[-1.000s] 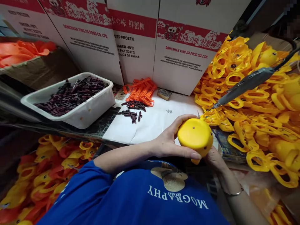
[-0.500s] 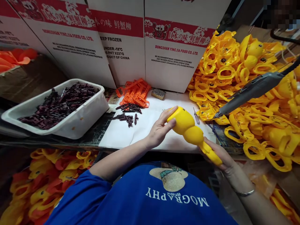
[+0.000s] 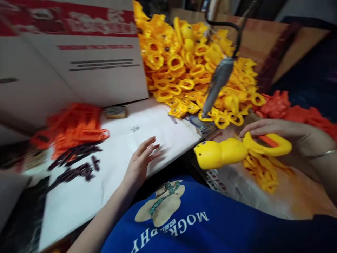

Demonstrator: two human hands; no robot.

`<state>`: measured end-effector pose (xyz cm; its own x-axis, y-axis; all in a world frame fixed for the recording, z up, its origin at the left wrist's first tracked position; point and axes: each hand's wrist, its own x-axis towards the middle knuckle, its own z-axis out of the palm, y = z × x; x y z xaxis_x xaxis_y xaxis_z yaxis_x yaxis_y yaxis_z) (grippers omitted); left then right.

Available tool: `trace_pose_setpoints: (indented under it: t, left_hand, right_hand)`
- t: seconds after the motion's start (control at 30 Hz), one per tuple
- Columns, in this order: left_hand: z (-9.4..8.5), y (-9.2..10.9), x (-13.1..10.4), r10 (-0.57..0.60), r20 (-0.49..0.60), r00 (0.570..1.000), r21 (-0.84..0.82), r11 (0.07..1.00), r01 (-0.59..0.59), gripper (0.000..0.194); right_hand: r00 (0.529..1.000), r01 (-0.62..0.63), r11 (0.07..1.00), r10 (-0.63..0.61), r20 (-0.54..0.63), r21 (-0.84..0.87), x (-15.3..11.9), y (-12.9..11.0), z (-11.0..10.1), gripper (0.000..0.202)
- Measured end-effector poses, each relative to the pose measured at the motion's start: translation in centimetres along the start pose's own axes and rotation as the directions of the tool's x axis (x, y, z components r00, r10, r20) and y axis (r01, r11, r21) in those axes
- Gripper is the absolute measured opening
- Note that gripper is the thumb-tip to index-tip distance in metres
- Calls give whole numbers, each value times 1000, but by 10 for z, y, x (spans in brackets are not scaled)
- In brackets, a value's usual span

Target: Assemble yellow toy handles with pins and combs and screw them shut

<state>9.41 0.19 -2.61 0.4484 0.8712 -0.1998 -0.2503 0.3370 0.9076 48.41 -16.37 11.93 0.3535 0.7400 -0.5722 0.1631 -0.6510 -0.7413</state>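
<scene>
White cardboard carton (image 3: 105, 84), red-banded, back left. Yellow moulded parts (image 3: 181, 75), one heap, which we list just beside it. White sheet (image 3: 118, 151), spread before both. Plastic bag (image 3: 239, 182), lower right. Orange parts (image 3: 76, 130), piled at the sheet's left. Yellow toy (image 3: 221, 154), one, level above the bag, its ring (image 3: 271, 151) toward the right hand (image 3: 279, 130); those fingers stretch along the ring's upper edge, though we cannot tell whether they grip it. Left hand (image 3: 142, 160), fingers released and parted, over the sheet. Grey tool (image 3: 218, 82), tilted before the heap. Dark slim pieces (image 3: 79, 171), beside the orange parts. Small block (image 3: 115, 112), near the carton.
</scene>
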Motion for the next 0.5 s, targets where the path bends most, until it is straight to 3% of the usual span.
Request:
trace_pose_setpoints:
  t: [0.1, 0.17, 0.3, 0.4, 0.5]
  left_hand:
    - [-1, -8, 5, -71, 14, 997, 4, 997, 71, 49]
    - [5, -10, 7, -60, 21, 998, 45, 997, 59, 47]
    - [20, -6, 7, -11, 161, 987, 211, 977, -24, 45]
    - [26, -3, 7, 10, 257, 966, 322, 942, -95, 42]
    - [29, -1, 13, 78, 329, 941, 412, 885, -217, 37]
  right_hand:
    - [967, -80, 996, 69, -244, -35, -47, 31, -55, 21]
    - [904, -46, 997, 66, -422, 58, -71, 54, -71, 21]
    - [794, 152, 964, 12, -607, 219, -85, 91, -71, 14]
    - [745, 219, 948, -10, -667, 231, -84, 109, -66, 12]
    - [727, 270, 938, -53, -684, 215, -88, 119, -59, 17]
